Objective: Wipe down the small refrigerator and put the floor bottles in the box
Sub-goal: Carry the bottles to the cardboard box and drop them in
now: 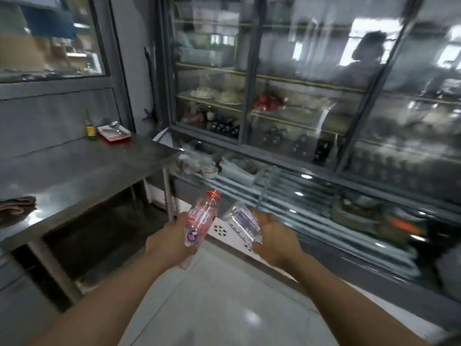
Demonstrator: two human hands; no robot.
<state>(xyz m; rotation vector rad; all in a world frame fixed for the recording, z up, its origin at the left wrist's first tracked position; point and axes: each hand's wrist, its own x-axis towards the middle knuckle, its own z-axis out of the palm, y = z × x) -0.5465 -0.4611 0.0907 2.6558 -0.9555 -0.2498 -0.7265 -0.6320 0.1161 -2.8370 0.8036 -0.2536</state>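
Here, the floor (224,308) is pale glossy tile with a light glare. At nine o'clock stands a steel worktable (74,168), its top dull and reflective; a brownish cloth (17,204) lies bunched at its near left edge, and at the far back corner sit a green bottle (90,127) and, just beside it, a red-and-white tray (114,133) holding metal utensils. From twelve to three o'clock runs a tall glass-door cooler (311,83) with plates of food and dark bottles on its shelves; the glass carries a blurred reflection of a person. Below it, a low glass-topped case (324,211) stretches toward four o'clock, contents blurred.

Both bare forearms reach forward over the tile. The left hand (172,243) is wrapped around the lower body of a pink-labelled bottle (200,218), whose red cap points to one o'clock, above and beyond the fist. The right hand (274,238) holds a clear crumpled bottle (243,222) against its palm, fingers curled round the far side; the bottle juts toward eleven o'clock. The two bottles are near, not touching.
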